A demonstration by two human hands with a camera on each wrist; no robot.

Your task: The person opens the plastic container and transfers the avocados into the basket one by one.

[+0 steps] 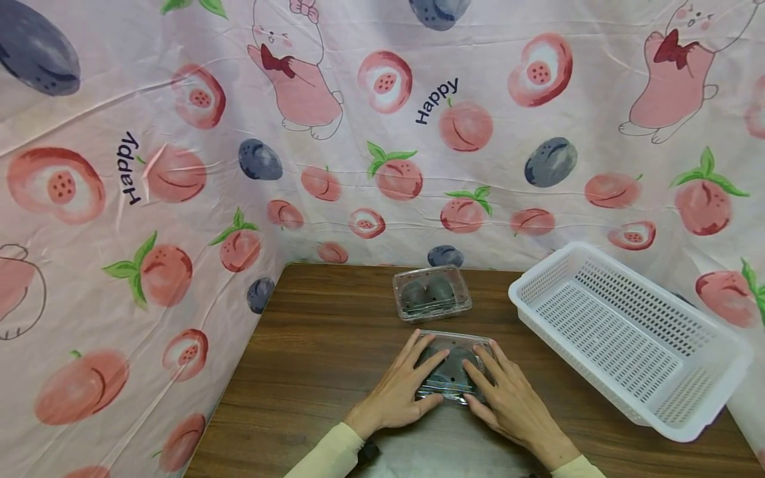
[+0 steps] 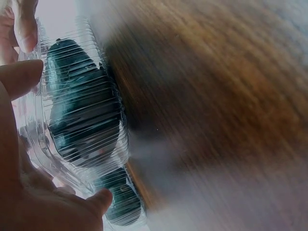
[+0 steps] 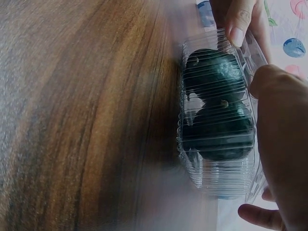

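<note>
A clear plastic clamshell box (image 1: 453, 392) lies on the table directly in front of me, closed over dark green, avocado-like fruits (image 3: 219, 132). My left hand (image 1: 397, 392) rests on its left side, fingers spread across the lid and thumb at the near edge. From the right, my right hand (image 1: 508, 398) presses on the lid in the same way, with fairly straight fingers. Both wrist views show the box's ribbed side, with the fruits behind it. Farther back stands a second clear box (image 1: 433, 293) with similar dark fruits inside.
A white perforated plastic basket (image 1: 597, 378) stands at the right. The dark wooden table (image 1: 311, 345) ends at a fabric backdrop (image 1: 335, 199) printed with peaches, which hangs behind and along the left side.
</note>
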